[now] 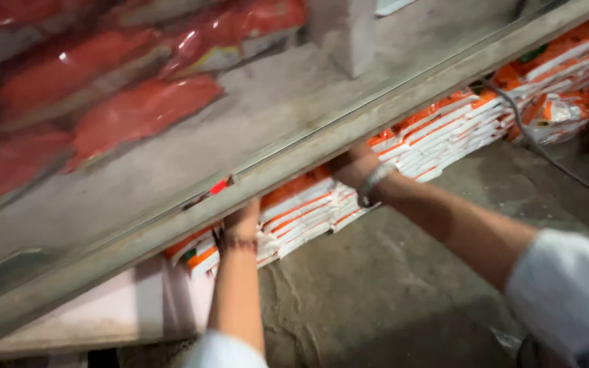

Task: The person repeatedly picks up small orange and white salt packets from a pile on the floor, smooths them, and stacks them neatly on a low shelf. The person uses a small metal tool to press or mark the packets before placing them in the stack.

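Note:
Both my arms reach under a grey concrete shelf toward a row of orange and white packets stacked beneath it. My left hand is at the shelf's edge, its fingers hidden behind the slab. My right hand, with a metal bracelet at the wrist, is also mostly hidden under the edge, against the packets. Whether either hand grips a packet cannot be seen.
Red plastic-wrapped bags lie on top of the shelf at the left. More orange and white packets run to the upper right, with a grey cable hanging across them. Rough concrete floor lies below.

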### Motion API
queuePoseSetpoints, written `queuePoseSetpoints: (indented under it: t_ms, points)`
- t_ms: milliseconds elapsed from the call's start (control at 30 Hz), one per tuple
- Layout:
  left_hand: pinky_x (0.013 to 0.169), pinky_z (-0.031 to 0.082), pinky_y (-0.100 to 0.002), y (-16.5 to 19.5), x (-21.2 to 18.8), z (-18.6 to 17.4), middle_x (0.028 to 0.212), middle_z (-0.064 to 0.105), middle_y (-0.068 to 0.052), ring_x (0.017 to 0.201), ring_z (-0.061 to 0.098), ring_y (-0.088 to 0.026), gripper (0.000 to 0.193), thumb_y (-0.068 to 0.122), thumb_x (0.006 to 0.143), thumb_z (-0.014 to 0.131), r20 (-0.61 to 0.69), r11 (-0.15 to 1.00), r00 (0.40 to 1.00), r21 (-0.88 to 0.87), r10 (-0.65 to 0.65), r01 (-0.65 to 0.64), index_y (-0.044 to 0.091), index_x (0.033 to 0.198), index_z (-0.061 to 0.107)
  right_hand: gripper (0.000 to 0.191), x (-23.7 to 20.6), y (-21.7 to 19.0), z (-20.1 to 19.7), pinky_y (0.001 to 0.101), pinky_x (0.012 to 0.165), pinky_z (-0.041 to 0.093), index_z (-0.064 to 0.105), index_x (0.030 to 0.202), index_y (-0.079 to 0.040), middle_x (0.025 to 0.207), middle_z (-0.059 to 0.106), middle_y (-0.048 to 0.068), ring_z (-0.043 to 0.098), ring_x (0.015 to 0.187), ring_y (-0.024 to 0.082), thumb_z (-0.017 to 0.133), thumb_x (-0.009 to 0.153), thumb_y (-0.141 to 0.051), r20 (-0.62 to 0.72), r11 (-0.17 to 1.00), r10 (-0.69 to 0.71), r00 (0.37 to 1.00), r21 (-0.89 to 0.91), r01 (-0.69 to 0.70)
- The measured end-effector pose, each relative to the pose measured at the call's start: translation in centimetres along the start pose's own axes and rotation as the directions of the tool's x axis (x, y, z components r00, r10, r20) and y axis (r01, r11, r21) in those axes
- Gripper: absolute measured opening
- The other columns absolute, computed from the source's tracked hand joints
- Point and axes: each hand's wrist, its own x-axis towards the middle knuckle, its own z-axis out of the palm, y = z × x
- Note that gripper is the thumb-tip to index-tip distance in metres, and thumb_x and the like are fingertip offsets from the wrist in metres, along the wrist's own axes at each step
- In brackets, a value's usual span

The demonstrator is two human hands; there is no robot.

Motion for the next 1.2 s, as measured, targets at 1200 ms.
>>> queuePoseSetpoints:
  t_ms: [1200]
  points:
    - [0.093,0.053,-0.057,3.1,-1.3,-0.1,0.109,0.076,-0.018,0.104,0.070,-0.044,0.052,0.058,0.099,0.049,0.132,0.983,0.986,0.137,0.106,-0.124,0.014,0.107,0.076,0.059,0.2,-1.2,-0.9,0.0553,0.112,0.034,0.050,0.139,0.002,0.144,0.048,0.029,0.041,0.134,0.047,0.059,0.096,-0.036,0.235,0.621,-0.130,0.963,-0.738,0.264]
